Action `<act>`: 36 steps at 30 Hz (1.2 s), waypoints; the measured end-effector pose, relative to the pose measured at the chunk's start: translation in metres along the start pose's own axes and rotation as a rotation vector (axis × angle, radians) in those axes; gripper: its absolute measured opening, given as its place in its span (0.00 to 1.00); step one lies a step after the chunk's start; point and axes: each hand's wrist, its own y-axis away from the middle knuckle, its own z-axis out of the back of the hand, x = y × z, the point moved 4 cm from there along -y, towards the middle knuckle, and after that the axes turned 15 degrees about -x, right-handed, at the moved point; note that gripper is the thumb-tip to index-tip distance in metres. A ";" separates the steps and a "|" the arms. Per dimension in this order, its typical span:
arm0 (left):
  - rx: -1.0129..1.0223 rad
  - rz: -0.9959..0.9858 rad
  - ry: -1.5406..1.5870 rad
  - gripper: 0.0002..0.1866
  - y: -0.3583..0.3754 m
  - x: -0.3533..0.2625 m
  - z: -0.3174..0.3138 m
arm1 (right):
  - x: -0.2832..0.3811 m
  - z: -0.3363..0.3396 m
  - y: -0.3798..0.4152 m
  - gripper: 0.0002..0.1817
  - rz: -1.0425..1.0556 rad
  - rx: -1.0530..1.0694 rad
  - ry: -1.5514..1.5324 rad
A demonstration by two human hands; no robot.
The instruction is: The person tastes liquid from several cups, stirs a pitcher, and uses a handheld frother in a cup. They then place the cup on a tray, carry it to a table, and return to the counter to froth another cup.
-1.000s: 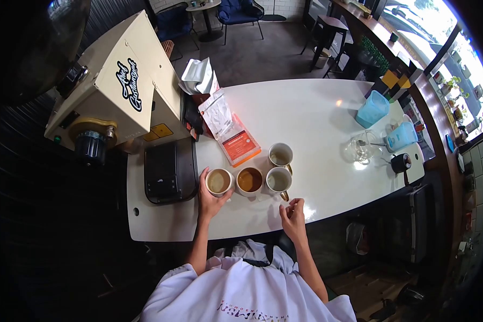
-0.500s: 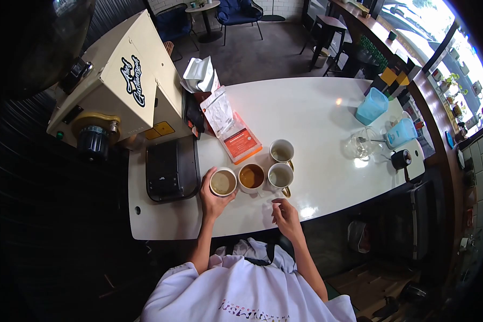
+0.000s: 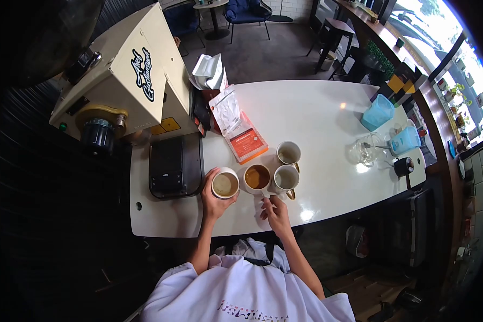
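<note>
My left hand (image 3: 216, 203) is wrapped round the side of a light cup (image 3: 225, 183) with a pale, cloudy liquid in it. Just right of it stands a white cup (image 3: 257, 177) of brown coffee, its handle pointing toward me. The curled fingers of my right hand (image 3: 276, 216) are at that handle, the fingertips partly hiding it. Beside the coffee cup are a white mug with a gold handle (image 3: 286, 177) and, behind it, another such mug (image 3: 288, 153), both with thin, clear-looking contents.
An orange and silver coffee bag (image 3: 243, 137) lies behind the cups. The cream grinder (image 3: 129, 75) and a black scale on a tray (image 3: 168, 167) are to the left. Blue plastic jugs (image 3: 378, 112), a glass vessel (image 3: 366, 150) and a dark-handled tool (image 3: 404, 167) stand at the right.
My right hand has moved left and forward, from below the gold-handled mug to the coffee cup's handle. My left hand stays round its cup. The camera view has shifted slightly.
</note>
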 end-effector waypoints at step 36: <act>0.296 0.411 0.599 0.47 0.002 -0.025 0.020 | 0.019 -0.027 -0.012 0.17 0.092 -0.145 -0.036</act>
